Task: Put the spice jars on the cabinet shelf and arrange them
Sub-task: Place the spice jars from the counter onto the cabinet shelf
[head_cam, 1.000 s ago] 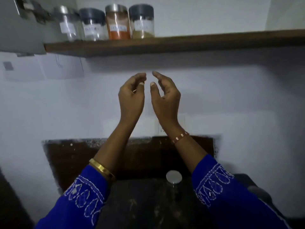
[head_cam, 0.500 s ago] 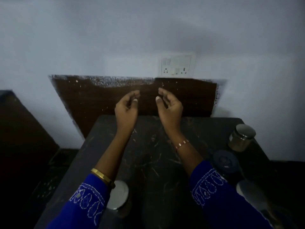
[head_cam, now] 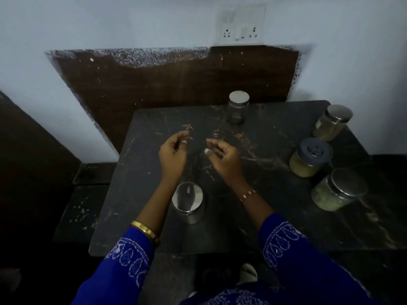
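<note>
Several spice jars stand on a dark table. A steel-lidded jar sits just below my left wrist. A clear jar with a steel lid stands at the table's far edge. Along the right side are a steel-lidded jar of pale powder, a blue-lidded jar and another steel-lidded jar. My left hand and my right hand hover over the table's middle, fingers loosely curled, holding nothing. The shelf is out of view.
A brown board leans against the white wall behind the table. A wall socket plate is above it. A dark low surface lies left of the table, and a dark panel stands at the far left.
My view has dropped from the shelf with its jars down to the table. Both hands have come down from below the shelf to just above the tabletop, still holding nothing.
</note>
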The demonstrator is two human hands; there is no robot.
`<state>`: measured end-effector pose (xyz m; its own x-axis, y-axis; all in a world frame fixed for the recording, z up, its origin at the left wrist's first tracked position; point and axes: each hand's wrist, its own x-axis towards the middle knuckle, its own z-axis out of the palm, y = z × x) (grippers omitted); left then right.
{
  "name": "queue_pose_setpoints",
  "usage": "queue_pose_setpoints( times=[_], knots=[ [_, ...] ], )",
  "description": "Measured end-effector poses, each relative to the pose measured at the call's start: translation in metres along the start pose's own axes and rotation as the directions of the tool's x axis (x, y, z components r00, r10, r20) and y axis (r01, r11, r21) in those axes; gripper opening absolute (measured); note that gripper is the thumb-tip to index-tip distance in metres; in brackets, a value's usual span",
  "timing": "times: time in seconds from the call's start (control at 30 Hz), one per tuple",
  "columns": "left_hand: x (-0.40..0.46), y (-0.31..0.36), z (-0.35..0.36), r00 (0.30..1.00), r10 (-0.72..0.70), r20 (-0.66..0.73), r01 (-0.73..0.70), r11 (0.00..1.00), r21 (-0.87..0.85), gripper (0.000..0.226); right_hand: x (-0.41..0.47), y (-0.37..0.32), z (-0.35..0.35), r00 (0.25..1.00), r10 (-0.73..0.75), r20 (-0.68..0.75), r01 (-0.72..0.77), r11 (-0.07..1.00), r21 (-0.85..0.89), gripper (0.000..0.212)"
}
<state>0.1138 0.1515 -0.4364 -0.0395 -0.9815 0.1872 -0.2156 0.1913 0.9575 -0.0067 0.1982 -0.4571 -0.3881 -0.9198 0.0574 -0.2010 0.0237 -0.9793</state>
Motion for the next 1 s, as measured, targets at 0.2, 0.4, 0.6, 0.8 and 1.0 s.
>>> queue_pose_setpoints(
  times=[0.2,0.4,0.6,0.8,1.0],
  knots=[
    [-0.026,-0.033,-0.022,0.985,-0.169,0.031,0.17,0.985,-0.003,0.028,-0.04,0.016,0.017,0.94,0.167,0.298,-0.139,0.984,-0.114,0.053],
    [-0.052,-0.067,-0.034,0.88,-0.472,0.052,0.47,0.881,0.05,0.027,-0.069,0.029,0.025,0.849,0.247,0.467,-0.034,0.907,-0.419,0.107],
    [-0.069,-0.071,-0.04,0.782,-0.606,0.147,0.623,0.77,-0.138,0.022,-0.077,0.035,0.034,0.928,0.166,0.334,-0.019,0.916,-0.402,0.096],
    [-0.064,-0.03,-0.047,0.916,-0.344,0.204,0.386,0.896,-0.221,0.029,-0.057,-0.007,0.018,0.983,0.122,0.137,-0.091,0.973,-0.21,0.089],
    [-0.062,-0.009,-0.036,0.908,-0.069,0.414,0.184,0.952,-0.246,0.06,-0.037,-0.064,0.0,0.995,0.094,-0.039,-0.098,0.988,-0.118,0.069]
  ],
)
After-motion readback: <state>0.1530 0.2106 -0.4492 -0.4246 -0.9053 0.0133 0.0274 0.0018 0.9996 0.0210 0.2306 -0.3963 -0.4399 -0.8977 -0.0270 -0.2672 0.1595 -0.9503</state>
